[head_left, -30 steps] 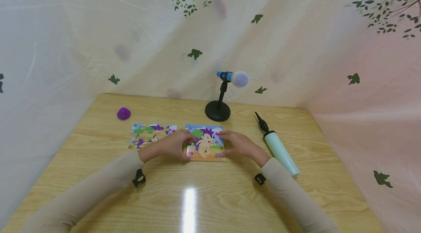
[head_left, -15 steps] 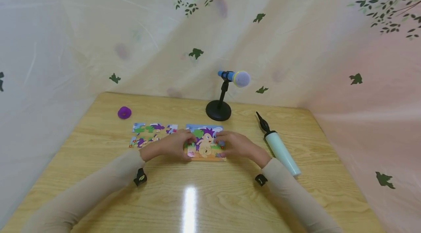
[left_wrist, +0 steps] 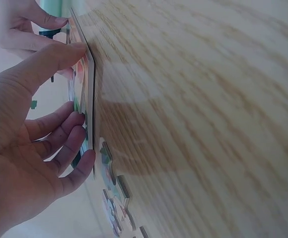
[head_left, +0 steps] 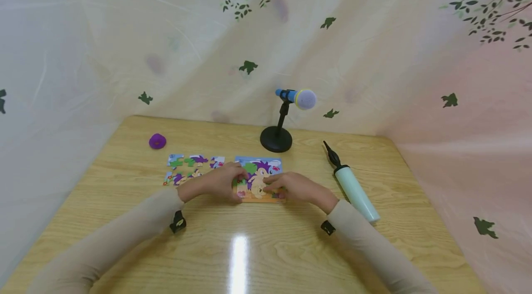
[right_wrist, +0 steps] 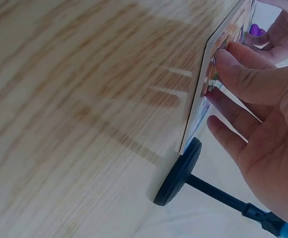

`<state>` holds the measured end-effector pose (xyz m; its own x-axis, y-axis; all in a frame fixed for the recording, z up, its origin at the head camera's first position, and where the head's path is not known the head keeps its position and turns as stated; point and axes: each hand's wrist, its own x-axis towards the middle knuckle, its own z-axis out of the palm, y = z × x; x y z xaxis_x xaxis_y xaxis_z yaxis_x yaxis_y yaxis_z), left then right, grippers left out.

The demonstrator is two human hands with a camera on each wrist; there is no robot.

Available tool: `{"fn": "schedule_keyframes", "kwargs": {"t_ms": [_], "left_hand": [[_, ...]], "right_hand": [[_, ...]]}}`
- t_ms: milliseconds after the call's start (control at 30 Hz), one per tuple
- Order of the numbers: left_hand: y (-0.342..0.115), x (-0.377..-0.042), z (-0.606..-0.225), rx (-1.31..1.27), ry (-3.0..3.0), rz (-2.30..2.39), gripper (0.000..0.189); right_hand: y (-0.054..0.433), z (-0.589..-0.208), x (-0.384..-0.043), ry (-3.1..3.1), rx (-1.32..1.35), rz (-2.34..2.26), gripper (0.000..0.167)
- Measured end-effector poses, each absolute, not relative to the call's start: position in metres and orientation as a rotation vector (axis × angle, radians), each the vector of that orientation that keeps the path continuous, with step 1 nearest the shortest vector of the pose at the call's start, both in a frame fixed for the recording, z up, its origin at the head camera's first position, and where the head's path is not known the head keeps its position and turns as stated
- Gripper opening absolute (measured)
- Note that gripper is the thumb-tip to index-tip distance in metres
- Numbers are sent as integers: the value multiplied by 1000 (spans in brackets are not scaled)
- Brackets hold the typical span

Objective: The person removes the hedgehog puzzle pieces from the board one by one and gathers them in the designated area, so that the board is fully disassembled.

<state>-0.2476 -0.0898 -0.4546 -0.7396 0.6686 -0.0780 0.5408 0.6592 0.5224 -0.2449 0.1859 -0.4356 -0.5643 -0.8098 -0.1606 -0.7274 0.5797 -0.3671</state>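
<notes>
A framed jigsaw puzzle (head_left: 254, 183) with a purple-haired cartoon animal lies flat on the wooden table, its picture largely filled in. My left hand (head_left: 221, 180) holds the board at its left side, thumb on the near edge and fingers curved along the side in the left wrist view. Over the board's right half, my right hand (head_left: 299, 187) touches the picture with thumb and fingertips; its other fingers are loosely bent in the right wrist view. The fingers hide part of the lower right picture. Several loose puzzle pieces (head_left: 178, 177) lie left of the board, partly behind my left hand.
A blue toy microphone (head_left: 287, 95) on a black stand (head_left: 276, 139) stands behind the board. To the right lies a pale green hand pump (head_left: 356, 192) with a black nozzle. A small purple object (head_left: 157, 141) sits at the back left. A printed curtain (head_left: 199, 54) hangs behind the table.
My right hand has moved left and inward from the board's right edge onto the picture, uncovering the upper right corner. My left hand has stayed at the left side.
</notes>
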Motion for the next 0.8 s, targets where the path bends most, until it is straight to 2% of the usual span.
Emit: {"fn": "schedule_keyframes", "kwargs": {"t_ms": [533, 800], "left_hand": [[-88, -246, -448, 1003, 2591, 753, 61], [-88, -246, -446, 963, 2571, 802, 53]], "right_hand": [[185, -436, -244, 2496, -1253, -407, 39], [186, -436, -244, 2488, -1255, -422, 40]]}}
